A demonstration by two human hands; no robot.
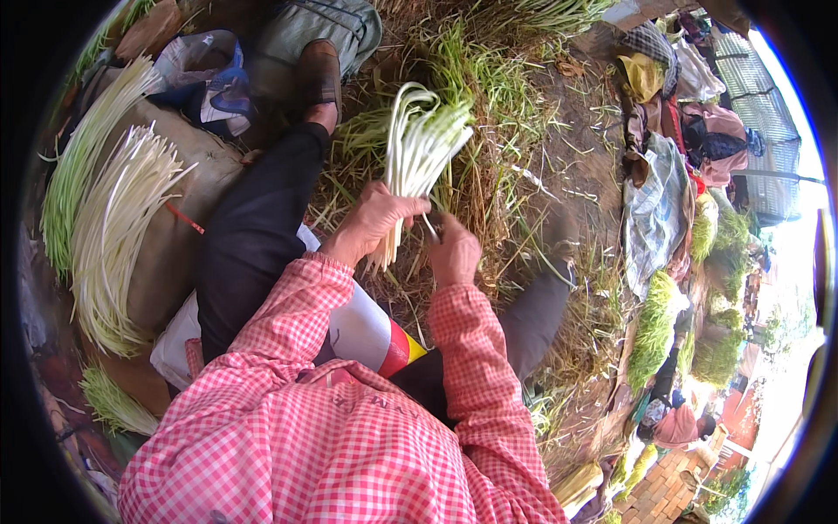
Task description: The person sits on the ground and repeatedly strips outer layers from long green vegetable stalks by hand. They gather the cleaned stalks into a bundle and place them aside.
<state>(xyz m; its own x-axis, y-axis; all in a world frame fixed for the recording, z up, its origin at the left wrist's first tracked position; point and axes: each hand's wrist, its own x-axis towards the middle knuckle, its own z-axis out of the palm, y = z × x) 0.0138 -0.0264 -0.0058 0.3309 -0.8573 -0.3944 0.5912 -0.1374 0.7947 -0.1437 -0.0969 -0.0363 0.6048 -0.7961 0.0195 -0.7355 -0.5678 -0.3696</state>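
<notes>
My left hand (376,219) is closed around a bundle of long pale stalks, which look like blanched chives (419,154). The bundle's upper ends fan out and partly curl over. Close to its right side, my right hand (455,252) has its fingers pinched at a single thin pale strand or stalk by the bundle; motion blur hides exactly what the fingertips hold. Both forearms wear pink checked sleeves. A heap of green and dry trimmings (484,131) covers the ground beneath and beyond the hands.
Piles of pale stalks (124,242) and greener stalks (91,164) lie on a sack at my left. A shoe (321,72) rests near a grey-green sack (327,29). Cloths, plastic sheets (655,216) and green bundles (655,327) line the right, where another person (677,426) sits.
</notes>
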